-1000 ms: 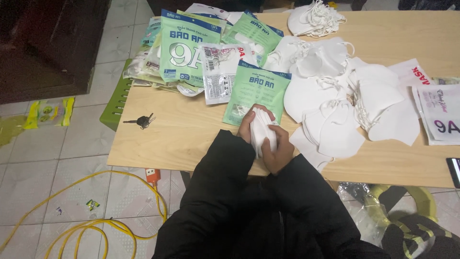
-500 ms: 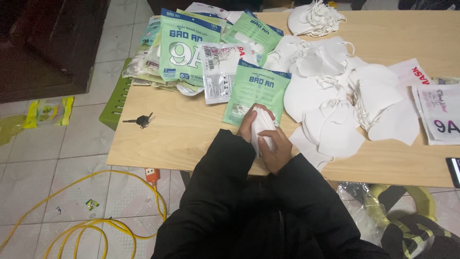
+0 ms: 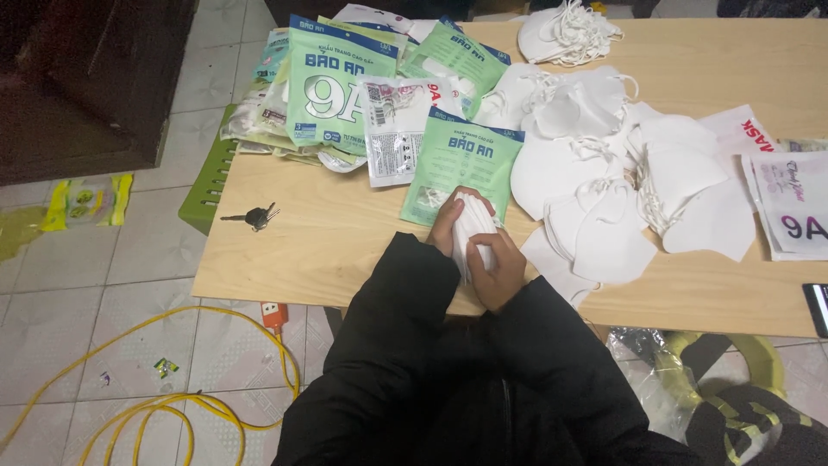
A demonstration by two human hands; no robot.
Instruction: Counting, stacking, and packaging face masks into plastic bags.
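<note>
Masks folded into a small white stack (image 3: pixel 473 235) sit between both hands at the near edge of the table (image 3: pixel 328 246), held upright just above the wood. The left hand (image 3: pixel 450 221) wraps the stack from the left side with its fingers curled over the top, and the right hand (image 3: pixel 498 269) presses against it from the right and below, so the two hands are closed together around the bundle. Both arms come up from the bottom in black padded sleeves (image 3: pixel 405 311). Just beyond the hands, touching the fingertips of the left one, lies a flat green packet (image 3: pixel 461 164) with a dark blue top strip. To its right a loose spread of white masks (image 3: pixel 604 181) with their ear loops covers the middle of the table, some overlapping, and another small heap of white masks (image 3: pixel 565 30) rests near the far edge. Left of the green packet lie a clear printed wrapper (image 3: pixel 392 129) and a pile of more green packets (image 3: pixel 332 86) that reaches the far left corner. A bunch of keys (image 3: pixel 253 217) lies alone near the left edge of the table. At the right edge are white printed packets (image 3: pixel 793 203) and the corner of a dark phone (image 3: pixel 818 306). On the tiled floor below, a yellow cable (image 3: pixel 155 380) loops to the left.
</note>
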